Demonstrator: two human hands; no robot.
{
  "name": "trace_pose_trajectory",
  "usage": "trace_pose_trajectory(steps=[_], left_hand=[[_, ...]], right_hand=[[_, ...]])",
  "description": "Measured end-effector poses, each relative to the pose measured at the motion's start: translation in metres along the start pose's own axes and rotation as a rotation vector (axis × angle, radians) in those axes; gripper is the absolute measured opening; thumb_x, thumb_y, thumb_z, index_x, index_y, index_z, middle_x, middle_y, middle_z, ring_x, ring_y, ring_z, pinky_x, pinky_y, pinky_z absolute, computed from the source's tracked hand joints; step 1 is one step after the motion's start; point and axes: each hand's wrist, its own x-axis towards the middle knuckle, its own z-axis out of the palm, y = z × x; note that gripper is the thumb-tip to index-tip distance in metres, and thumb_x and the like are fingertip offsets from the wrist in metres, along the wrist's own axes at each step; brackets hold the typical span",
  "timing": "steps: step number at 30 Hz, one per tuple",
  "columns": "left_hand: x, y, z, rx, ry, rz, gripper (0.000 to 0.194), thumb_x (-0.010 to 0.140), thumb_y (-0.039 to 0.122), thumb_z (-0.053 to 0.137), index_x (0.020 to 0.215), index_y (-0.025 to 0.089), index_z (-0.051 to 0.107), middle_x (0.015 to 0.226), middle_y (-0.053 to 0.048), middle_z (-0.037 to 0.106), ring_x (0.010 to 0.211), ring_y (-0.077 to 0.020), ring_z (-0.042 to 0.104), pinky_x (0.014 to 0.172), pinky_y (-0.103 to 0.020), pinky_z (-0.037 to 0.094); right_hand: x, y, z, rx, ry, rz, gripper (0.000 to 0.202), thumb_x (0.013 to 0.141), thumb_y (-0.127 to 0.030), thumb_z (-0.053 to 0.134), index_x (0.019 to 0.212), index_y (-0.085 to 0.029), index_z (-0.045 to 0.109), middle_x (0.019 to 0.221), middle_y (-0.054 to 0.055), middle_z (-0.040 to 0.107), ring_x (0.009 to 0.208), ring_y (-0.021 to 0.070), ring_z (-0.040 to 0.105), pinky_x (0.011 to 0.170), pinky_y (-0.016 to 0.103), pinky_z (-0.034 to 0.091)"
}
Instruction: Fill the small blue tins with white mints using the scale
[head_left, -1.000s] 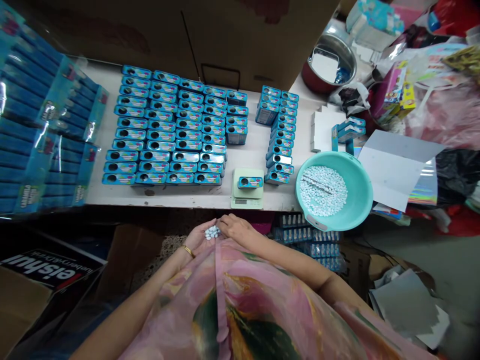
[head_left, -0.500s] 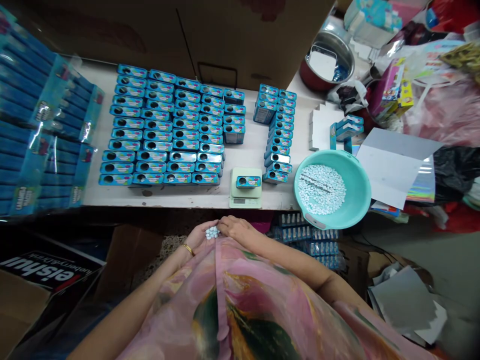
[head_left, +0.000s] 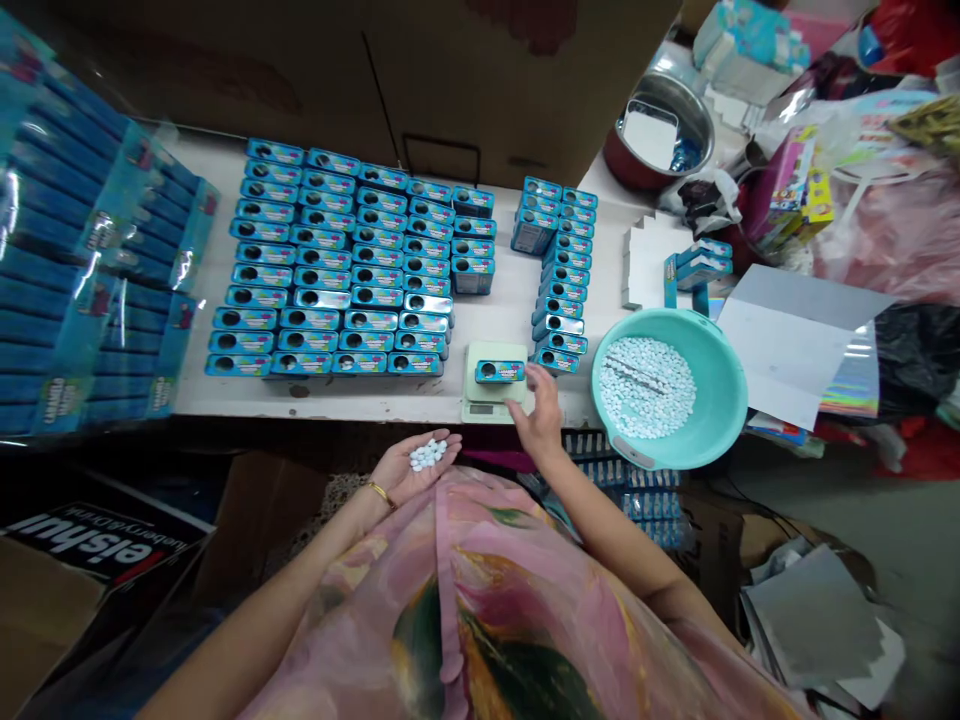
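Note:
My left hand is held palm up in front of my body, cupping a small heap of pale blue-white candies. Beside the scale, my right hand has its thumb and fingers apart, with the fingertips close to the right end of a blue tin; whether they touch it I cannot tell. That tin lies on a pale green kitchen scale at the table's front edge. To the right, a turquoise basin holds many more such candies and a thin strip-like thing.
Rows of blue tins cover the left of the table, and a narrower column of tins stands right of the scale. Packed blue cartons rise at far left. A red metal pot and white cards lie at right.
My right hand has left my left hand and moved forward and right to the tin on the scale. My left palm has opened out, with the candies still in it.

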Motion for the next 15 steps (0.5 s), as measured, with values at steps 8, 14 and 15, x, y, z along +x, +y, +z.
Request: trace_pose_trajectory(steps=[8,14,15], left_hand=[[0.031,0.018,0.025,-0.109,-0.07,0.18,0.019,0.077,0.008,0.043,0.087,0.006,0.059,0.076,-0.015,0.064,0.077,-0.0199,0.062,0.065,-0.028,0.053],[0.048,0.02,0.058,-0.199,-0.151,0.247,0.019,0.08,0.013,0.04,0.078,0.009,0.059,0.061,-0.007,0.061,0.06,-0.0148,0.06,0.06,-0.027,0.051],[0.048,0.02,0.063,-0.192,-0.148,0.236,0.019,0.08,0.013,0.04,0.079,0.009,0.059,0.061,-0.007,0.061,0.059,-0.0141,0.06,0.059,-0.025,0.05]], right_hand=[[0.048,0.033,0.018,0.091,-0.117,0.026,0.033,0.076,-0.021,0.045,0.108,-0.014,0.044,0.098,0.008,0.055,0.089,0.0172,0.051,0.078,0.03,0.04],[0.045,-0.032,-0.015,-0.402,-0.33,-0.488,0.031,0.082,-0.018,0.041,0.112,-0.023,0.048,0.108,0.008,0.052,0.1,0.0215,0.041,0.085,0.038,0.029],[0.044,-0.041,-0.017,-0.459,-0.37,-0.553,0.03,0.083,-0.017,0.039,0.112,-0.024,0.048,0.108,0.008,0.052,0.1,0.0215,0.04,0.085,0.038,0.028]])
